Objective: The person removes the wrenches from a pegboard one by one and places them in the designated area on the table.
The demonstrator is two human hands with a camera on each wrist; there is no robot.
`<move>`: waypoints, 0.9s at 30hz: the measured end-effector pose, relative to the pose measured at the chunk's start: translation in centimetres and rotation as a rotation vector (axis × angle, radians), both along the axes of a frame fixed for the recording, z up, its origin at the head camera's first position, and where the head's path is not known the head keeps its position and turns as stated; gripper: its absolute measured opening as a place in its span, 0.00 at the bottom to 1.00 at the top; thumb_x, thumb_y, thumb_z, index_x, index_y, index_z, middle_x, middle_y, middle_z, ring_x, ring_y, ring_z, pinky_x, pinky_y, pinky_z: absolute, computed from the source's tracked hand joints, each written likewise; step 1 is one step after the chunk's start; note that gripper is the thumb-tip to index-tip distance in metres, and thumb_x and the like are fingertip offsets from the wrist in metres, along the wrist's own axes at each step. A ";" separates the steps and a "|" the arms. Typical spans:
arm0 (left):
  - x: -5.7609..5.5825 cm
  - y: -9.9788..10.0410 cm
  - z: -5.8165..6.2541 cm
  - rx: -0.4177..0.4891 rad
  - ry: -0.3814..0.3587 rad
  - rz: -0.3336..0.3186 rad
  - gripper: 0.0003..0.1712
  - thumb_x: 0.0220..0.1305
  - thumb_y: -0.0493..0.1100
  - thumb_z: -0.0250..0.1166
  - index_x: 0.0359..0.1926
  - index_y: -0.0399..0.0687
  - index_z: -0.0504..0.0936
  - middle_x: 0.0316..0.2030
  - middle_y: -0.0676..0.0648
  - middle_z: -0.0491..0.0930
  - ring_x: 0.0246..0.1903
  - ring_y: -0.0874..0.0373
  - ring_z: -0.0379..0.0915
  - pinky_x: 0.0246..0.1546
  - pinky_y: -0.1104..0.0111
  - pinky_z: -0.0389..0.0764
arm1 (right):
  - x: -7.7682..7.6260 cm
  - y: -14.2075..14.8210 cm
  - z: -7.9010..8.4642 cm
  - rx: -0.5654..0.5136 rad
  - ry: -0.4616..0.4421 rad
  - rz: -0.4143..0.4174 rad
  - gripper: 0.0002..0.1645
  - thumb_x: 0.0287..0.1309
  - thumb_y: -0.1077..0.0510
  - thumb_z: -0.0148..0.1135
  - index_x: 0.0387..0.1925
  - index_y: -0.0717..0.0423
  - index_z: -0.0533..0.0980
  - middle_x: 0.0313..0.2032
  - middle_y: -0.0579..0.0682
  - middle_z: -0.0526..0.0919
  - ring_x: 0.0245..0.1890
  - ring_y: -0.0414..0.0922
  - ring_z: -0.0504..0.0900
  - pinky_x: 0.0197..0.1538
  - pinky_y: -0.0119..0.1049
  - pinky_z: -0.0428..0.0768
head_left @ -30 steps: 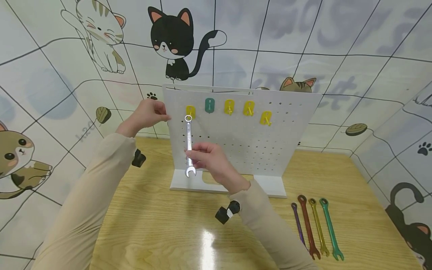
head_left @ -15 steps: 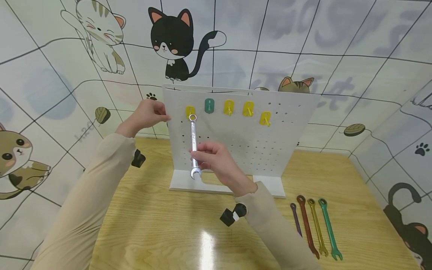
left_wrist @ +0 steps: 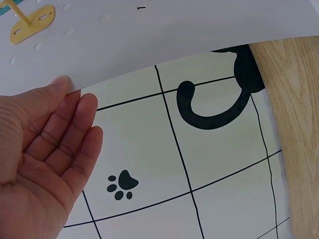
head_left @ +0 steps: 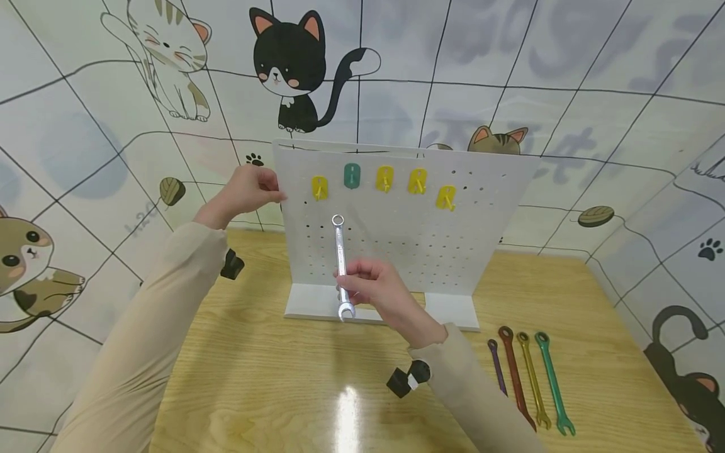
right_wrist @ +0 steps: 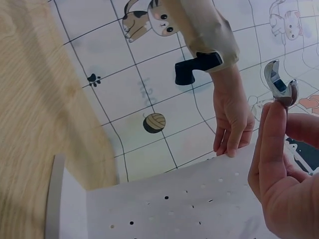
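Observation:
A silver combination wrench [head_left: 340,248] is pinched between the thumb and fingers of my right hand [head_left: 381,294], its ring end up and its open end down. It stands in front of the white pegboard [head_left: 396,217], apart from the hooks. In the right wrist view the wrench's open jaw [right_wrist: 279,84] sticks out above the fingers. My left hand [head_left: 249,190] pinches the board's left edge; the left wrist view has the thumb [left_wrist: 47,97] on the board's face and the fingertips behind it. Nearest the wrench's ring end is a yellow hook [head_left: 320,188] on the board.
More yellow hooks [head_left: 418,182] and one green hook [head_left: 352,176] line the board's upper part. On the wooden table [head_left: 272,384], to the right, lie a purple wrench [head_left: 497,365], a red wrench [head_left: 514,371], a gold wrench [head_left: 534,380] and a green wrench [head_left: 555,384]. Behind stands a cat-patterned wall.
My right hand has drawn the silver wrench down and to the right, away from the leftmost yellow hook. The left hand keeps its place on the board's edge.

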State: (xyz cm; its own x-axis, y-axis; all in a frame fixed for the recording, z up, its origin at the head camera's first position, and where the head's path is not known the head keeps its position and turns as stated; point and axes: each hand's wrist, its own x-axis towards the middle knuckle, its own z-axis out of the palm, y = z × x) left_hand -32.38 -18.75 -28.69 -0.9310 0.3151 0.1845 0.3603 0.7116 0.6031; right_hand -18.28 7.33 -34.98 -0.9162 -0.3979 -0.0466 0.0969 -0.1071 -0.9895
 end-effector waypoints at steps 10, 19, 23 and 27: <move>-0.2 0.0 -0.1 0.000 -0.001 0.005 0.05 0.57 0.34 0.65 0.29 0.34 0.81 0.25 0.44 0.81 0.29 0.53 0.73 0.33 0.65 0.71 | 1.5 1.5 -2.2 -0.005 -0.046 0.004 0.02 0.56 0.69 0.58 0.30 0.62 0.76 0.26 0.46 0.82 0.24 0.39 0.77 0.30 0.31 0.75; 0.0 0.0 0.1 0.012 0.003 -0.004 0.05 0.57 0.34 0.65 0.29 0.33 0.82 0.25 0.44 0.81 0.29 0.55 0.73 0.33 0.66 0.71 | 2.3 2.9 -3.9 0.019 -0.063 -0.010 0.01 0.55 0.68 0.59 0.31 0.62 0.76 0.27 0.45 0.82 0.23 0.37 0.75 0.30 0.30 0.75; 0.0 0.0 0.1 0.013 0.003 0.001 0.04 0.57 0.34 0.65 0.29 0.34 0.81 0.25 0.44 0.81 0.29 0.55 0.72 0.33 0.67 0.71 | 2.7 3.7 -4.5 0.043 -0.078 -0.041 0.02 0.54 0.68 0.61 0.32 0.62 0.76 0.28 0.45 0.83 0.23 0.37 0.75 0.30 0.30 0.75; -0.1 0.0 -0.1 0.012 -0.001 0.005 0.04 0.57 0.33 0.65 0.29 0.33 0.81 0.26 0.43 0.81 0.29 0.54 0.72 0.33 0.66 0.70 | 3.1 4.6 -5.0 0.070 -0.086 -0.068 0.02 0.54 0.68 0.61 0.32 0.61 0.76 0.30 0.46 0.83 0.24 0.37 0.75 0.30 0.30 0.75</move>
State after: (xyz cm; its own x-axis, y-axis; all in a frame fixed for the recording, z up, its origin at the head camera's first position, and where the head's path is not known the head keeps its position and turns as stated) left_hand -32.46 -18.76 -28.76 -0.9327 0.3082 0.1873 0.3562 0.7064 0.6116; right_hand -15.21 11.94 -39.98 -0.9324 -0.3280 -0.1517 0.1766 -0.0473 -0.9831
